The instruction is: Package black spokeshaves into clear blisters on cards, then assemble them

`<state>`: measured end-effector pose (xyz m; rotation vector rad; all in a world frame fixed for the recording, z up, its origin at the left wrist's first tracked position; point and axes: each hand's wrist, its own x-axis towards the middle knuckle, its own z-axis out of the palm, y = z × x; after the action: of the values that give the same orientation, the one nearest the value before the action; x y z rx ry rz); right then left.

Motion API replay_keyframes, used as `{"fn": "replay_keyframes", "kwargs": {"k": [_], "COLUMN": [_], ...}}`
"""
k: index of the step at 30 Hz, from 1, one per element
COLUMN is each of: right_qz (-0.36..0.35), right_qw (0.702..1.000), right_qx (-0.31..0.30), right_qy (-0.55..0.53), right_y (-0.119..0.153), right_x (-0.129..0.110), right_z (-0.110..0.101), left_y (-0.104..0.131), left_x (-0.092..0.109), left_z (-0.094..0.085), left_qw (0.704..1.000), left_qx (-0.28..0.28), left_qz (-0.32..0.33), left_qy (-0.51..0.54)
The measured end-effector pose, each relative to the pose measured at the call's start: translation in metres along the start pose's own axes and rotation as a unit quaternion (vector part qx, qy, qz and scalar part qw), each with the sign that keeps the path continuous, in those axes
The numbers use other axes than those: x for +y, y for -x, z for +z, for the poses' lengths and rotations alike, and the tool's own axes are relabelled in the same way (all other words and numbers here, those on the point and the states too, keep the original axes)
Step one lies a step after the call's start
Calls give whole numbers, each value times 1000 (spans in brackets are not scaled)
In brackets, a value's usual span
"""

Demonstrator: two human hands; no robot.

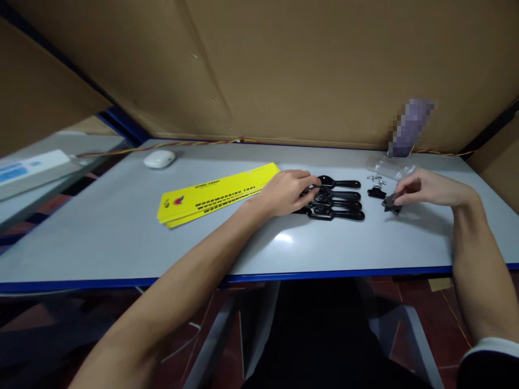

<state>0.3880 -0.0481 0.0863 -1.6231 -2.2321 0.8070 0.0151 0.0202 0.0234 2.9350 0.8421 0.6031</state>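
Several black spokeshave bodies (pixel 347 214) lie side by side on the grey table, handles pointing right. My left hand (pixel 290 192) rests over their left ends, its fingers curled on the black metal and covering part of it; what it grips there is hard to make out. Between the thumb and fingers of my right hand (pixel 421 189) is a small dark metal plate (pixel 391 203), held just over the table. Beside it lies a black clamp-like part (pixel 377 192), with small silver screws (pixel 376 179) behind it. Yellow printed cards (pixel 214 193) are stacked left of the tools.
A white computer mouse (pixel 159 159) sits at the back left. Clear plastic bags (pixel 393 167) and a blurred purple object (pixel 411 127) are at the back right. A red and yellow cable (pixel 190 143) runs along the cardboard wall. A white box (pixel 32 170) lies on the left side table.
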Motion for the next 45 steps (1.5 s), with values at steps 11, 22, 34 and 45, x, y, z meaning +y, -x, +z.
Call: {"fn": "replay_keyframes", "kwargs": {"k": [11,22,34,45], "right_qz": [-171,-166,-96,-90], "right_qw": [971,957,939,931], "right_qx": [164,177,81,137], "right_qy": [-39,-158,-319,-326], "right_y": [-45,-67,-55,-60], "right_x": [-48,-82,-87,-83], "right_z": [42,104,123,133], "left_y": [10,21,23,23], "left_x": [-21,-8,7,5], "left_z": [-4,9,1,6], "left_qw": [997,986,984,985], "left_qx": [41,132,104,114], "left_qz": [37,-8,3,49], "left_qy": [59,102,145,120]}}
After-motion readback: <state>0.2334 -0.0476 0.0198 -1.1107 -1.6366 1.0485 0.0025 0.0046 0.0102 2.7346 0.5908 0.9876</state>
